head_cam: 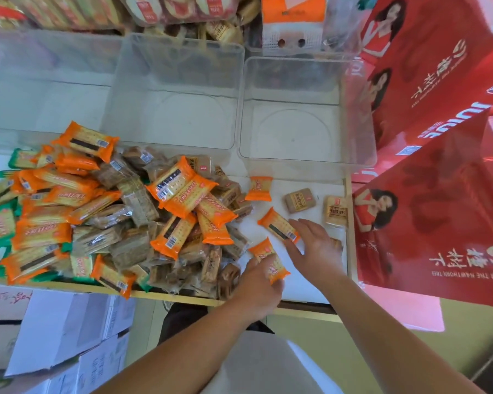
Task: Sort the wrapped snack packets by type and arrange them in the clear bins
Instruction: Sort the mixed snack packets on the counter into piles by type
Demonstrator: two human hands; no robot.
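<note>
A big pile of wrapped snack packets point(106, 211), orange, green and brown, covers the left of the white table point(310, 282). My left hand point(261, 285) grips an orange packet point(269, 260) near the front edge. My right hand point(316, 245) lies flat with straight fingers touching another orange packet point(278, 224). A third orange packet point(259, 189) and two brown packets point(300, 199) point(336, 211) lie loose nearby. Two clear bins point(177, 132) point(305, 155) stand behind with nothing in them; a third clear bin point(40, 103) sits at the left.
Red printed cartons point(439, 166) stand close along the right side. More packaged snacks point(182, 9) are stacked behind the bins. White cardboard boxes point(63, 331) sit on the floor at lower left, below the table's front edge.
</note>
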